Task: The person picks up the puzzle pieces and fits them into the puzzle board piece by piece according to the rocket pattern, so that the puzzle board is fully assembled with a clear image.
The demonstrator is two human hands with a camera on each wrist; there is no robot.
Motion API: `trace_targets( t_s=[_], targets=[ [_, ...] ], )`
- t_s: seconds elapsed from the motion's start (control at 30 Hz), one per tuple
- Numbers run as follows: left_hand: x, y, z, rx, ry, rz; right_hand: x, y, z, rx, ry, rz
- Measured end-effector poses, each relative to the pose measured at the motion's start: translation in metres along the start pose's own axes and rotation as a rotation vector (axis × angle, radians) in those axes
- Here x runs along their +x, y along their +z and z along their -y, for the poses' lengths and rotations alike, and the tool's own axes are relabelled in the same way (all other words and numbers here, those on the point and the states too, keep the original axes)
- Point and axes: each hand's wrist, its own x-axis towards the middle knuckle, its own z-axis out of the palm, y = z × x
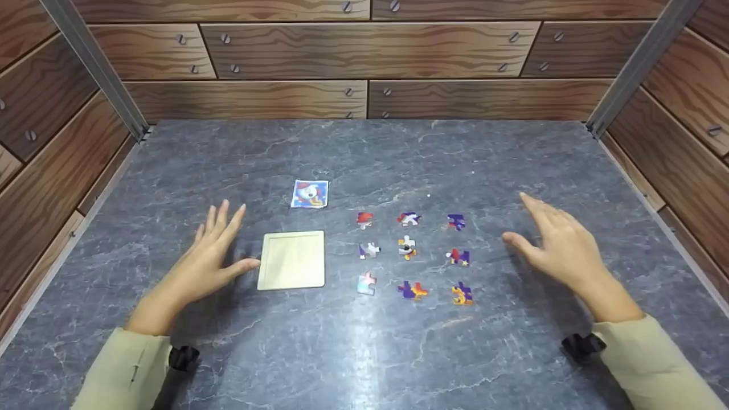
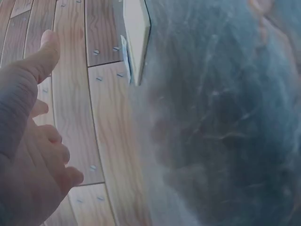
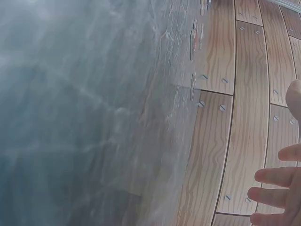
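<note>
My left hand [image 1: 211, 262] is spread above the table, fingers straight and holding nothing. Its thumb tip appears close to the left edge of a pale square puzzle tray [image 1: 291, 260]; whether they touch I cannot tell. Behind the tray lies a small picture card [image 1: 310, 194] showing a white cartoon dog in a red hat. To the tray's right, several loose jigsaw pieces lie apart in rows, among them a white dog-face piece [image 1: 406, 247] and an orange and purple piece [image 1: 462, 294]. Right of these pieces, my right hand [image 1: 561, 247] hovers with extended fingers and nothing in it.
The grey marbled tabletop [image 1: 364, 148] is bounded by wood-patterned panels [image 1: 370, 51] at the back and both sides. Metal posts [image 1: 94, 62] stand at the two back corners. A dark strap [image 1: 584, 346] shows at the right wrist.
</note>
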Motion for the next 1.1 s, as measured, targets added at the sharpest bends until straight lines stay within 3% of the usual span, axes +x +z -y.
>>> trace_targets(
  t_s=[0.13,0.3,0.7,1.1],
  targets=[
    [0.002,0.005,0.005,-0.135,-0.055,0.060,0.005,0.007,0.004,0.032,-0.033,-0.038],
    [0.003,0.011,0.011,-0.189,-0.095,0.099,0.011,0.015,0.012,0.062,-0.071,-0.034],
    [0.003,0.020,0.020,-0.166,-0.085,0.220,0.032,0.032,0.038,0.093,-0.250,-0.063],
    [0.007,0.021,0.025,-0.165,-0.080,0.247,0.052,0.046,0.060,0.099,-0.334,-0.047]
  ],
)
